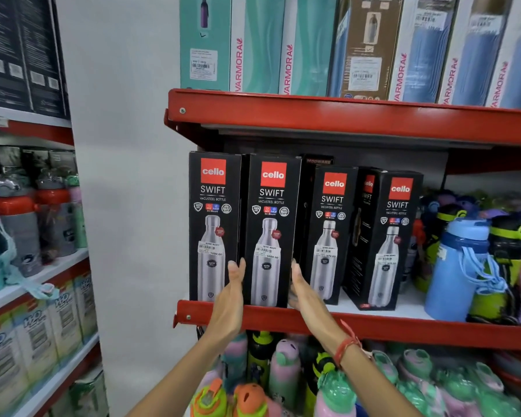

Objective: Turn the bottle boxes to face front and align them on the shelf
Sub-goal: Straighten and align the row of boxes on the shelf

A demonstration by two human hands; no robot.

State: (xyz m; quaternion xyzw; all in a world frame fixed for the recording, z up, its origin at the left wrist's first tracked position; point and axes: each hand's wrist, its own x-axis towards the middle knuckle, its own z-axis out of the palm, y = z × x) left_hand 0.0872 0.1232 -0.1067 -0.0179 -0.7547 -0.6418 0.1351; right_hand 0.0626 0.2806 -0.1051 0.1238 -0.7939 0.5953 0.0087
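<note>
Black Cello Swift bottle boxes stand in a row on the red-edged middle shelf (373,325). The leftmost box (214,224) and the second box (269,230) face front at the shelf's front edge. My left hand (233,293) presses flat on the second box's left side, and my right hand (303,288) presses on its right side, clamping it low down. A third box (331,233) faces front but sits further back. The fourth box (388,239) is twisted, showing its side and front. Another dark box (318,161) stands behind them, mostly hidden.
Blue, green and purple loose bottles (463,266) crowd the shelf right of the boxes. Tall Varmora boxes (283,46) fill the shelf above. Colourful bottles (283,371) stand below. A second rack (36,236) with bottles and boxes is at the left, past a white wall.
</note>
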